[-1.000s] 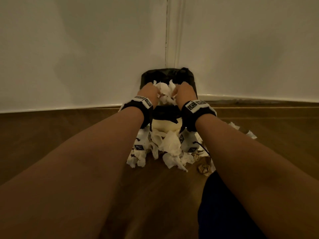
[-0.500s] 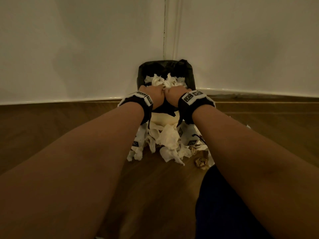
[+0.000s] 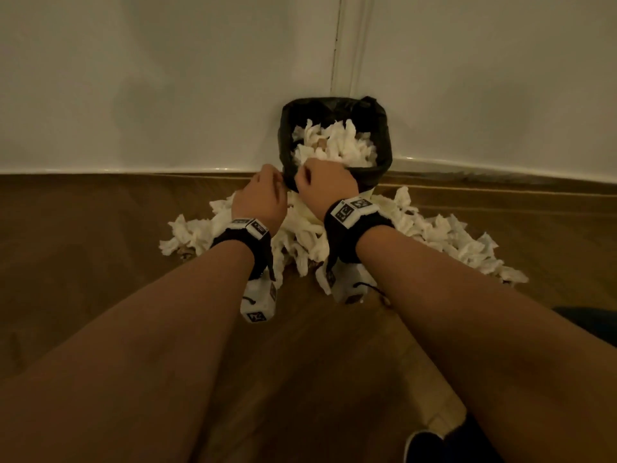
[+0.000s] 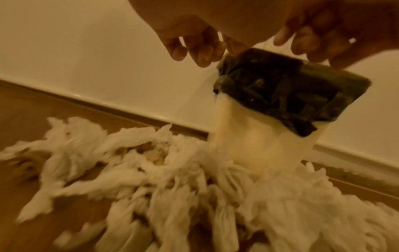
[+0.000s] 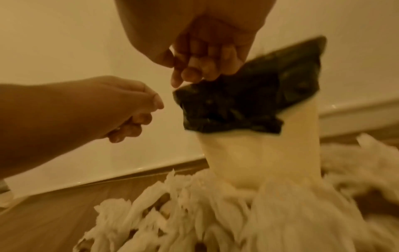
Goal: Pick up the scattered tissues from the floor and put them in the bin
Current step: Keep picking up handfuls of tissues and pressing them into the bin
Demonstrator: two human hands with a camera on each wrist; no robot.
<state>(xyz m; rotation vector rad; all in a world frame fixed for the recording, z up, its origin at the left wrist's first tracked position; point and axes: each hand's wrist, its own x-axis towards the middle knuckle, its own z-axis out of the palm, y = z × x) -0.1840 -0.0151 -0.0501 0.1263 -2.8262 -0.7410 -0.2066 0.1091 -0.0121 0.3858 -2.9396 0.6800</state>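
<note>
Dozens of crumpled tissues point(image 3: 307, 228) heaped on the floor around the bin point(image 3: 335, 138), light, soft and likely best scooped in loose bunches, as the left hand point(image 3: 260, 198) and right hand point(image 3: 325, 187) hover empty, fingers loosely curled, at its rim.

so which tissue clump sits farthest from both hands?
The floor clump at the far right end, out past the right hand and well clear of the bin. The other tissues lie under the wrists or left of the left hand.
</note>
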